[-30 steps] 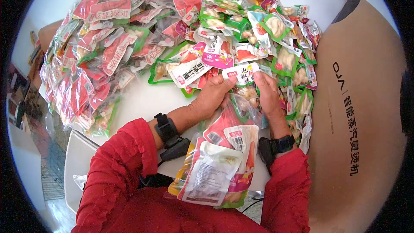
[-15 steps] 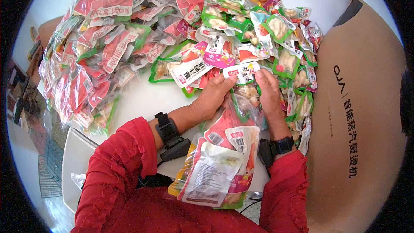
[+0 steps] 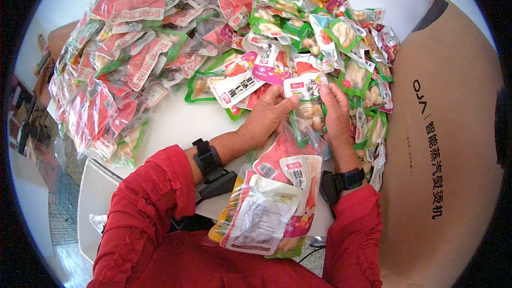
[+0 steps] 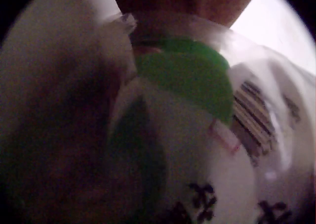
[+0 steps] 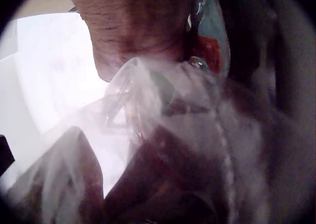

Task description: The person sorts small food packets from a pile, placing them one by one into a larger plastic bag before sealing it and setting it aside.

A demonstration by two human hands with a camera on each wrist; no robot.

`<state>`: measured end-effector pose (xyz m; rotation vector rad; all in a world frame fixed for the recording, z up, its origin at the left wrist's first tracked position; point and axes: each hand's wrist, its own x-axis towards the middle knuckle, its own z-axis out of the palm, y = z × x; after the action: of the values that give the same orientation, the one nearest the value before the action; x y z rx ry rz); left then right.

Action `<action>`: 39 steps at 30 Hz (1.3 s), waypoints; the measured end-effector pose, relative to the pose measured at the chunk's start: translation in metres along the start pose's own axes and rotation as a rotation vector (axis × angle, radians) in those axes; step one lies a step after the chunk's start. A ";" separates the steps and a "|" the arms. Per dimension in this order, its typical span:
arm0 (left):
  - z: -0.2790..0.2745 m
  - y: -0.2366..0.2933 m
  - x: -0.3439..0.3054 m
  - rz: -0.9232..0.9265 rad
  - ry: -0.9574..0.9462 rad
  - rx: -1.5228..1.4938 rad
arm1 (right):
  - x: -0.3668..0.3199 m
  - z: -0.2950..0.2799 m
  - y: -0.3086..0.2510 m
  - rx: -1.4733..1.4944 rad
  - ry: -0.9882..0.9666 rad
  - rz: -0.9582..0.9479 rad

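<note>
A vacuum-sealed food packet with a white printed top and a see-through lower part is held between both hands. My left hand pinches its left side, thumb toward the label. The right hand holds the opposite edge with the fingertips high beside the print. Below the hands a clear plastic bag hangs toward the lap, its upper end close to both palms. Several flat packets fill it, one showing its white back. In the left wrist view, blurred plastic and a green-edged packet fill most of the picture.
Loose food packets are heaped on the white table beyond the hands. To the left rises a large pile of filled clear bags. A tall cardboard box stands along the right side.
The held packet has shifted slightly right, and its label has turned a little. The left thumb sits lower on it, and the right hand has moved slightly right. The bag below stays put.
</note>
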<state>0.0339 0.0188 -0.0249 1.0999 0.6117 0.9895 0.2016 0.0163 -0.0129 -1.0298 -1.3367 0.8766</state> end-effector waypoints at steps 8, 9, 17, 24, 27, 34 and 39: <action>0.003 -0.014 0.000 0.355 -0.102 0.160 | 0.000 -0.002 -0.013 0.045 0.215 -0.019; 0.004 -0.009 -0.001 0.287 -0.101 0.203 | 0.000 0.000 -0.019 -0.059 0.208 -0.058; 0.004 -0.013 -0.001 0.398 -0.144 0.211 | -0.014 0.024 -0.047 -0.468 -0.087 -0.583; 0.002 -0.012 0.001 -0.001 -0.108 -0.053 | -0.005 0.016 -0.028 -0.396 0.179 -0.344; 0.001 -0.014 -0.001 -0.003 -0.148 -0.079 | -0.006 0.012 -0.019 -0.087 0.036 -0.060; 0.007 0.000 -0.006 0.056 -0.108 0.101 | -0.004 0.010 -0.010 -0.046 0.019 -0.126; 0.003 -0.006 -0.003 -0.043 -0.079 0.009 | -0.005 0.005 -0.005 -0.076 0.031 -0.129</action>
<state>0.0371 0.0144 -0.0300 1.1243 0.5743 0.9034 0.1957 0.0104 -0.0100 -0.9993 -1.4027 0.7156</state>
